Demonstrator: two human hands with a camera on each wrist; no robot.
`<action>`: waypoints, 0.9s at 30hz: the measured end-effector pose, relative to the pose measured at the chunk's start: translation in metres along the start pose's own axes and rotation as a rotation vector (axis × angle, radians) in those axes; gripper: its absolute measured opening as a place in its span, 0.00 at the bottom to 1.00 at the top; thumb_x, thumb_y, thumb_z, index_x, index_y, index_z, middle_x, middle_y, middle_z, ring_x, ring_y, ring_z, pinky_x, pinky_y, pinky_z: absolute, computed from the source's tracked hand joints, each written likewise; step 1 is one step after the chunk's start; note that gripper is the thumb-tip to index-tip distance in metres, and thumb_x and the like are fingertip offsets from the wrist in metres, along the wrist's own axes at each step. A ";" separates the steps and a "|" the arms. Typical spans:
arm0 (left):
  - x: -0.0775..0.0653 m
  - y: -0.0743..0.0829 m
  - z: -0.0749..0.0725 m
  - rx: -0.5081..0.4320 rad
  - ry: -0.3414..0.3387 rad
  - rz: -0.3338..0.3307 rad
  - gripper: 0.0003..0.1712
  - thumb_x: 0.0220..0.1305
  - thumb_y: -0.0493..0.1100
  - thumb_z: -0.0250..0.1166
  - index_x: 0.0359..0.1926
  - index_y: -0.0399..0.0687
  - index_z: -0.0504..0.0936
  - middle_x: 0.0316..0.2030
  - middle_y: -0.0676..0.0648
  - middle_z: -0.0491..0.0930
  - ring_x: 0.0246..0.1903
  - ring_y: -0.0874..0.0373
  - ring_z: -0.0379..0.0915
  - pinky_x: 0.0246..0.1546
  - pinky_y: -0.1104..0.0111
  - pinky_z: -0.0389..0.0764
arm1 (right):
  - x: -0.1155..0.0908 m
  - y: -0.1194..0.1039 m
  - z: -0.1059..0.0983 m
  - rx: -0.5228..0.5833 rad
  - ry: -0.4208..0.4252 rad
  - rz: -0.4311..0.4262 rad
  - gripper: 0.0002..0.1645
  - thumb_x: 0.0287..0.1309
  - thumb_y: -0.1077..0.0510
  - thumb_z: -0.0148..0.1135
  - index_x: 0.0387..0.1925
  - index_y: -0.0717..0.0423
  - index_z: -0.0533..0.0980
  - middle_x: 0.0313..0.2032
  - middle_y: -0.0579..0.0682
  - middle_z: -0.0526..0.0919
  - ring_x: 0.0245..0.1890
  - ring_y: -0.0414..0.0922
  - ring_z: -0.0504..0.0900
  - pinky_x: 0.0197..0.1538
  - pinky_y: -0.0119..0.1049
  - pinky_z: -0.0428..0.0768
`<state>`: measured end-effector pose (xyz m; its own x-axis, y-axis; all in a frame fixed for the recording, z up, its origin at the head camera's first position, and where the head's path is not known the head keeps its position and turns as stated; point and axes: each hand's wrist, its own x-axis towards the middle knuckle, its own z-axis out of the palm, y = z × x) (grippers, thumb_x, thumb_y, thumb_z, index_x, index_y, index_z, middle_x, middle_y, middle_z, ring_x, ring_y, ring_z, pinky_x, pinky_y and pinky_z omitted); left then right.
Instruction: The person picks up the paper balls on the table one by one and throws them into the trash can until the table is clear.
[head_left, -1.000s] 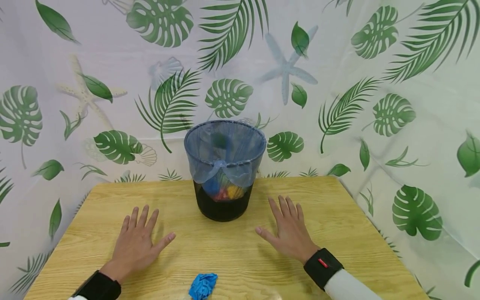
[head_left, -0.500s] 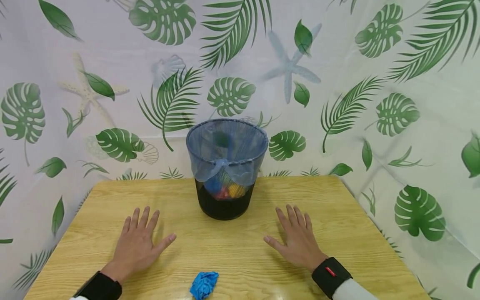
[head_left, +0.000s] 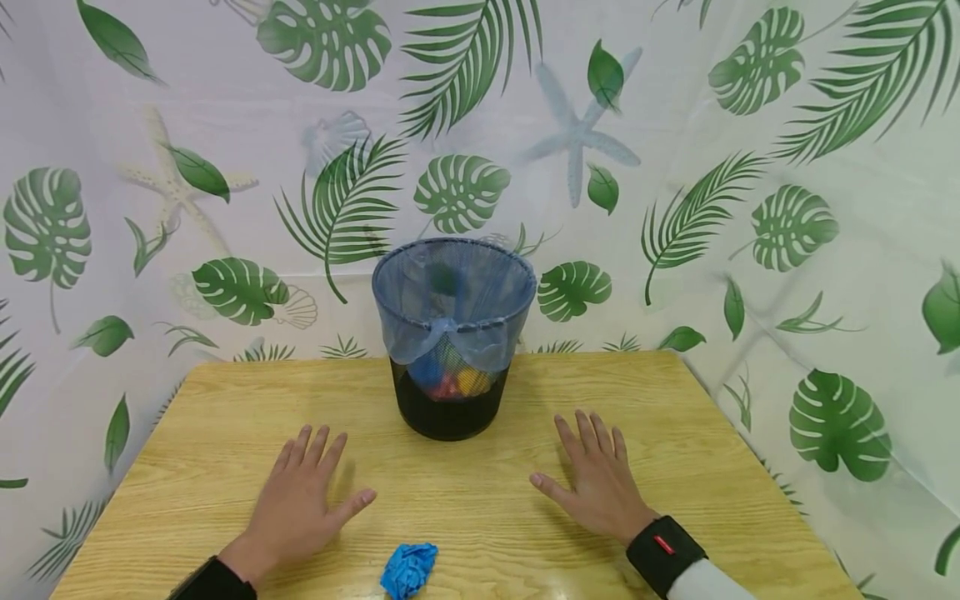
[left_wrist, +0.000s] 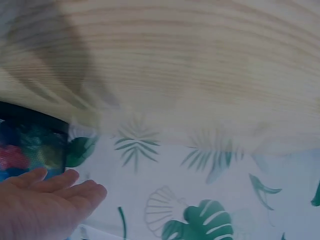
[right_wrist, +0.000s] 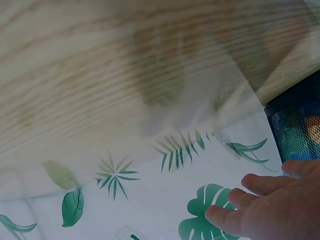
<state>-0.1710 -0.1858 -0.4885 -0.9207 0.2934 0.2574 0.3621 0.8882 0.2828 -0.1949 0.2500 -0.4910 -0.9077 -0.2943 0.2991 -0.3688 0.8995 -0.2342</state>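
Observation:
A crumpled piece of blue paper (head_left: 408,570) lies near the front edge of the table, between the two hands and closer to the left one. The left hand (head_left: 303,500) is spread palm down over the table with nothing in it. On the other side the right hand (head_left: 596,483) is likewise spread, fingers straight, holding nothing. Behind them stands a black mesh wastebasket (head_left: 448,417) lined with a translucent blue bag (head_left: 487,346). Blue, red and yellow items show through its mesh. In the left wrist view, fingers (left_wrist: 75,192) appear beside the basket (left_wrist: 35,120).
The wooden table (head_left: 465,492) carries the basket at its far side. A white sheet (head_left: 675,125) printed with green leaves and starfish hangs behind and along both sides of the table.
The left hand has moved right and slightly nearer the blue paper. The right hand shifted a little to the right and toward the front, then stayed almost still. Paper and basket stay in place.

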 end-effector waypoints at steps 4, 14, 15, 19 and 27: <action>-0.002 0.021 0.003 -0.070 -0.037 0.060 0.52 0.66 0.74 0.60 0.75 0.41 0.68 0.72 0.33 0.66 0.73 0.33 0.57 0.72 0.40 0.58 | -0.001 0.002 0.001 -0.004 0.000 0.003 0.56 0.64 0.25 0.57 0.79 0.55 0.58 0.77 0.68 0.55 0.77 0.68 0.51 0.73 0.71 0.43; -0.014 0.059 0.016 -0.180 -0.219 0.255 0.51 0.59 0.78 0.62 0.69 0.45 0.74 0.57 0.46 0.79 0.53 0.48 0.79 0.49 0.48 0.82 | -0.001 0.004 -0.001 -0.012 -0.009 0.009 0.56 0.64 0.24 0.56 0.80 0.53 0.56 0.77 0.68 0.54 0.77 0.68 0.50 0.73 0.71 0.42; -0.014 0.060 0.019 -0.165 -0.225 0.275 0.52 0.59 0.79 0.62 0.68 0.45 0.75 0.55 0.46 0.80 0.51 0.49 0.79 0.48 0.50 0.83 | -0.001 0.004 -0.001 -0.013 -0.009 0.010 0.57 0.64 0.24 0.56 0.80 0.53 0.56 0.77 0.68 0.54 0.77 0.67 0.49 0.74 0.71 0.42; -0.015 0.064 0.027 -0.115 -0.275 0.307 0.51 0.58 0.80 0.62 0.65 0.45 0.77 0.50 0.48 0.81 0.46 0.54 0.78 0.45 0.55 0.83 | -0.001 0.004 0.000 -0.011 -0.006 0.012 0.57 0.64 0.24 0.56 0.80 0.54 0.56 0.77 0.68 0.54 0.78 0.67 0.49 0.74 0.71 0.42; -0.016 0.067 0.034 -0.172 -0.348 0.310 0.27 0.64 0.61 0.71 0.54 0.48 0.81 0.40 0.56 0.77 0.35 0.67 0.72 0.38 0.65 0.81 | -0.001 0.004 0.002 -0.008 -0.008 0.011 0.57 0.64 0.24 0.56 0.80 0.53 0.56 0.78 0.67 0.54 0.78 0.67 0.49 0.74 0.71 0.41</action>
<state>-0.1374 -0.1188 -0.5052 -0.7491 0.6613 0.0387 0.6186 0.6775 0.3979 -0.1959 0.2537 -0.4939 -0.9133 -0.2867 0.2893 -0.3570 0.9055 -0.2295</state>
